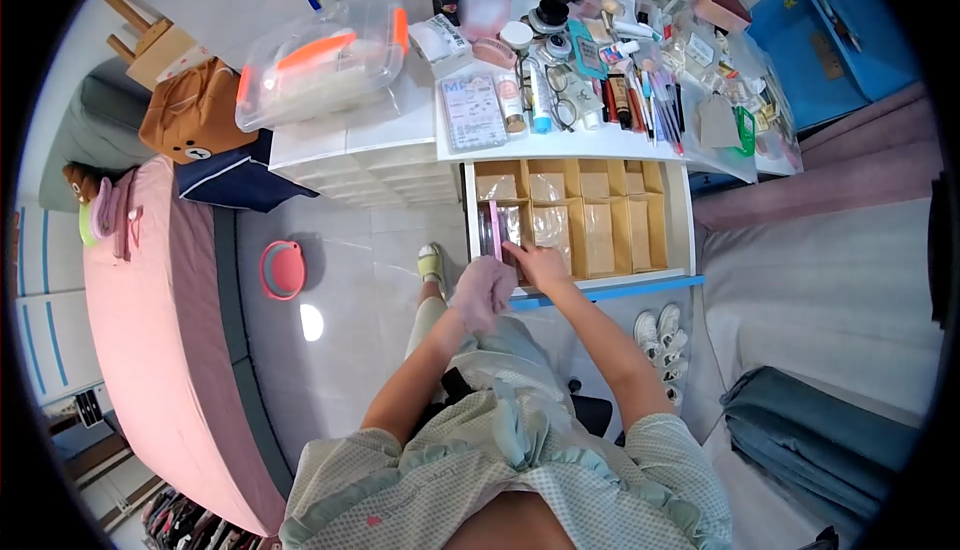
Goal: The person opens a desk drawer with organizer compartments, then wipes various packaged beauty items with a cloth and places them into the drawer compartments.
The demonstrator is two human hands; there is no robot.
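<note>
An open drawer (pixel 683 220) holds cardboard dividers (pixel 598 212) that form several compartments. My left hand (pixel 484 293) is at the drawer's front left, wrapped round a crumpled pinkish-purple cloth (pixel 486 288) that hides most of its fingers. Beside it, my right hand (pixel 541 268) reaches over the drawer's front edge into the left compartments, its fingers near a narrow pink strip (pixel 495 231) that stands lengthwise there. Whether the right fingers grip anything is too small to tell. Clear plastic lies in some of the compartments.
Cosmetics, pens and bottles crowd the white desk (pixel 455 150) behind the drawer. A clear box with orange latches (pixel 325 60) stands at the back left. On the floor are a pink basin (pixel 283 270) and white shoes (pixel 660 338). A pink bed (pixel 165 340) lies left.
</note>
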